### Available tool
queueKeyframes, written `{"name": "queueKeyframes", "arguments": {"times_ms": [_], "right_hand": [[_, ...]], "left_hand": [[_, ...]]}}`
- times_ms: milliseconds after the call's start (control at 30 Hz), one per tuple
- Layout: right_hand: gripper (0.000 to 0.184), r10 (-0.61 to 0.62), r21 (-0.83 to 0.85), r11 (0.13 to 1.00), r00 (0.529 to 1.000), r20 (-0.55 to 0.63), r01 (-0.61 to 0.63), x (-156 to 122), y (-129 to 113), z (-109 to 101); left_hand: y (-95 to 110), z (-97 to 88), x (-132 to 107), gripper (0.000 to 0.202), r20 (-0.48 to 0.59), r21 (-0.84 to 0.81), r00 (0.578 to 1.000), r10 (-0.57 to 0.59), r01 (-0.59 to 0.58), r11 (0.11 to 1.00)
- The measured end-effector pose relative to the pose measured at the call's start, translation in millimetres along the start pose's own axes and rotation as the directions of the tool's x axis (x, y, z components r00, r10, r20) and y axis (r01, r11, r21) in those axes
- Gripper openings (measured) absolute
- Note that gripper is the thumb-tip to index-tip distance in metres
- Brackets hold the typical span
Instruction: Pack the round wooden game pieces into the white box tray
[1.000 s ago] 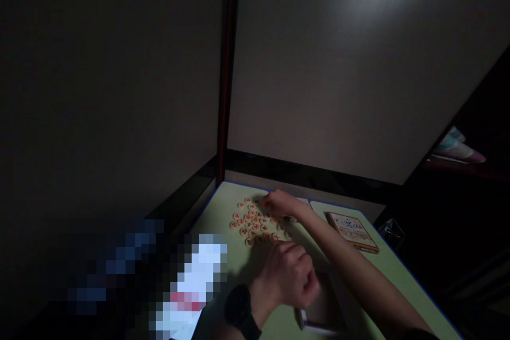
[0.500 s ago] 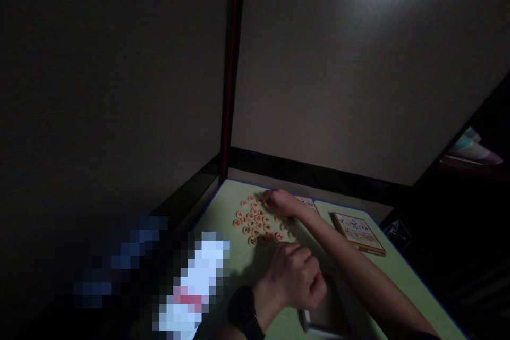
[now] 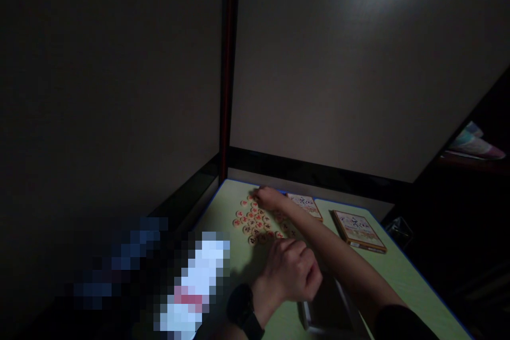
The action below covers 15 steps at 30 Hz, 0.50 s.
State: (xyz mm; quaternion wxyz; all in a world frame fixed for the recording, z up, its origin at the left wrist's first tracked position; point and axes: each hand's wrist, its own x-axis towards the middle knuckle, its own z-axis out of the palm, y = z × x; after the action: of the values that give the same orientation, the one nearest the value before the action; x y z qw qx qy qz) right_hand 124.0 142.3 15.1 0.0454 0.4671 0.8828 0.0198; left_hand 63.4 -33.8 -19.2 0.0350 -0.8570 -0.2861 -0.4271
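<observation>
Many round wooden Chinese chess pieces (image 3: 251,216) with red and black characters lie loosely grouped on the pale green table. At the far edge of the group is my right hand (image 3: 268,198), its fingers bent down and drawn together beside the farthest pieces; anything in its fingertips is hidden. My left hand (image 3: 294,271), with a black watch on the wrist, is curled into a fist above the near pieces. Its palm faces away, so what it may hold cannot be seen. Under and beside my arms sits an open shallow box tray (image 3: 329,311), partly covered.
One printed flat box (image 3: 305,206) lies at the table's back edge, and a second printed box (image 3: 358,230) is farther right. A wall panel (image 3: 319,74) rises behind the table (image 3: 414,287). At lower left is a bright blurred-out screen (image 3: 195,281).
My right hand has shifted a little left along the far side of the pieces, uncovering more of the back box. My left fist has barely moved.
</observation>
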Motion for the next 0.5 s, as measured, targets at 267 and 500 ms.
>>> {"name": "queueKeyframes", "arguments": {"times_ms": [267,500], "right_hand": [[0.027,0.016,0.000,1.000,0.996,-0.087,-0.016,-7,-12,-5],[0.031,0.000,0.159,0.985,0.910,-0.415,0.073,-101,-1,-28]], "left_hand": [[-3,-4.7,2,0.015,0.046,-0.130,0.988,-0.149,0.154,0.980],[-26,-2.0,20,0.032,0.045,-0.492,0.648,-0.761,0.677,0.547]]}}
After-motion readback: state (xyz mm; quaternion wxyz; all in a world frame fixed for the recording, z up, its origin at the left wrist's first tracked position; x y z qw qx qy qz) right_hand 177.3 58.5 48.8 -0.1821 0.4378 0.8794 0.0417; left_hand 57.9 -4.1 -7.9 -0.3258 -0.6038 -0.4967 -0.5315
